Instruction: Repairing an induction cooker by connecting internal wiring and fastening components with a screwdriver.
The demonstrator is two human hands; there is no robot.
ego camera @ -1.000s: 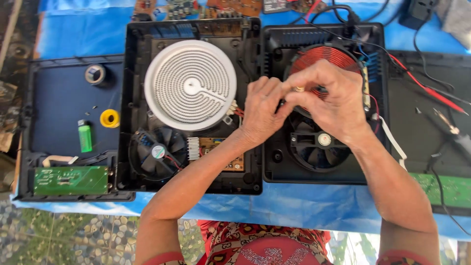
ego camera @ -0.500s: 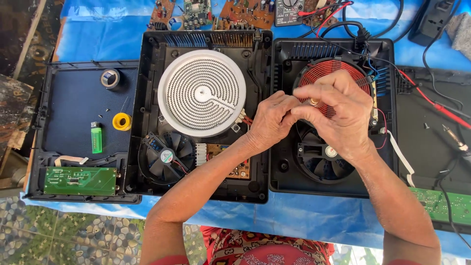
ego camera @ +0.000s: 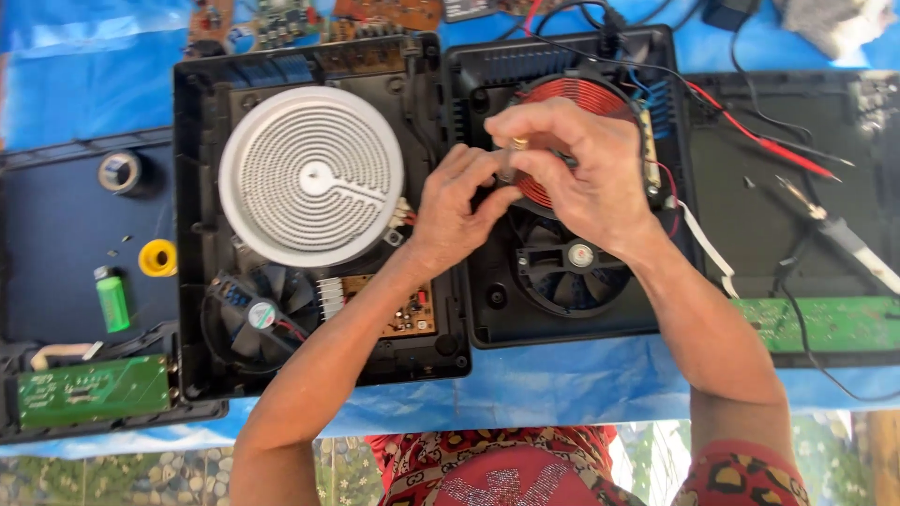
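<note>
A: Status at the open induction cooker base (ego camera: 487,309)?

B: A small brass-coloured part (ego camera: 518,143) is pinched in the right hand (ego camera: 581,173) fingertips, above the copper coil (ego camera: 572,98). The left hand (ego camera: 455,211) fingers are closed narrowly just beside it; what they grip can't be told.

A: Advice?

B: The part should be kept square to the coil and the thin red wires (ego camera: 670,183) left unstrained. The cooling fan (ego camera: 572,258) below is best avoided.

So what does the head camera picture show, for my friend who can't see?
Two bare hands, left hand and right hand, meet over a copper coil inside an opened black cooker. Beside it, another opened cooker holds a white round heating plate, on a blue sheet.
</note>
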